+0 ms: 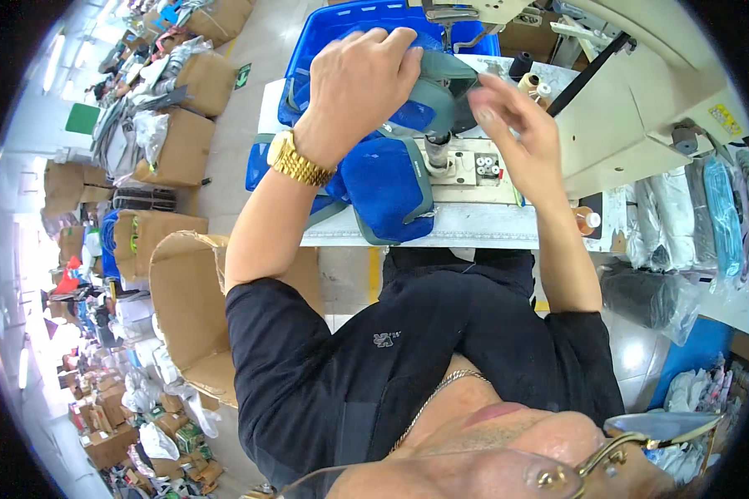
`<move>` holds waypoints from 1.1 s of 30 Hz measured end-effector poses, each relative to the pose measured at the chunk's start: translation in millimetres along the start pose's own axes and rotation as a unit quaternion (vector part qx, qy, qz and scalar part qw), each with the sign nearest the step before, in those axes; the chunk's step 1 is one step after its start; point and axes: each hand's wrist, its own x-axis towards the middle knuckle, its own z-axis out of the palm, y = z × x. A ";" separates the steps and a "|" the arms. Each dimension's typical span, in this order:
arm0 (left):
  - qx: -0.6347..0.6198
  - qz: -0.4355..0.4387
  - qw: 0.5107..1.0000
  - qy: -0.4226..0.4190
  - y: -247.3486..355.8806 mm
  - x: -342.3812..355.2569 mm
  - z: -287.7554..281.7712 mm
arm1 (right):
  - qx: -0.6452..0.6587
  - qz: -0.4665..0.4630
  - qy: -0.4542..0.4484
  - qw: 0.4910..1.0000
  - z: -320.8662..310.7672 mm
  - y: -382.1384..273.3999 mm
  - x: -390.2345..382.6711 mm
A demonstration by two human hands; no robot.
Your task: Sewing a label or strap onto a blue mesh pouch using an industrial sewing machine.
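Observation:
My left hand [362, 87] grips a blue and grey-green fabric piece [429, 104], raised over the sewing machine's post [438, 150], with fingers curled over its edge. My right hand [520, 133] is just right of that piece, fingers loosely bent and apart, fingertips close to the piece's grey edge; whether they touch it is unclear. Another blue piece with grey binding [387, 187] lies on the white table [333, 235] below my hands, with more blue pieces partly hidden behind my left wrist.
A blue bin [308, 37] stands behind the table. Thread cones [531, 83] and an orange-liquid bottle [587, 220] sit right of the hands. The machine body [657, 100] fills the upper right. An open carton [187, 316] stands at lower left; bagged materials [682, 220] are at right.

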 end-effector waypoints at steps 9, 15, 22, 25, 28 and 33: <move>-0.043 0.079 0.973 -0.212 -9.4 31.2 -41.7 | 0.090 0.017 0.017 0.996 18.3 26.5 45.3; -0.381 -0.029 0.905 -0.187 -38.7 20.1 7.2 | 0.118 -0.003 -0.013 0.993 18.4 24.8 53.5; -0.362 -0.098 0.921 -0.107 -9.7 2.0 3.6 | 0.128 0.002 0.031 0.991 23.6 26.0 57.2; -0.319 -0.082 0.941 -0.074 1.5 -0.7 -1.7 | 0.167 0.002 0.030 0.985 20.0 28.7 51.4; -0.346 -0.109 0.930 -0.060 5.6 -4.6 0.0 | 0.146 0.002 0.019 0.989 16.0 38.0 44.2; -0.256 -0.078 0.963 -0.019 13.4 -11.6 5.3 | 0.078 0.006 -0.001 0.997 8.9 38.0 42.3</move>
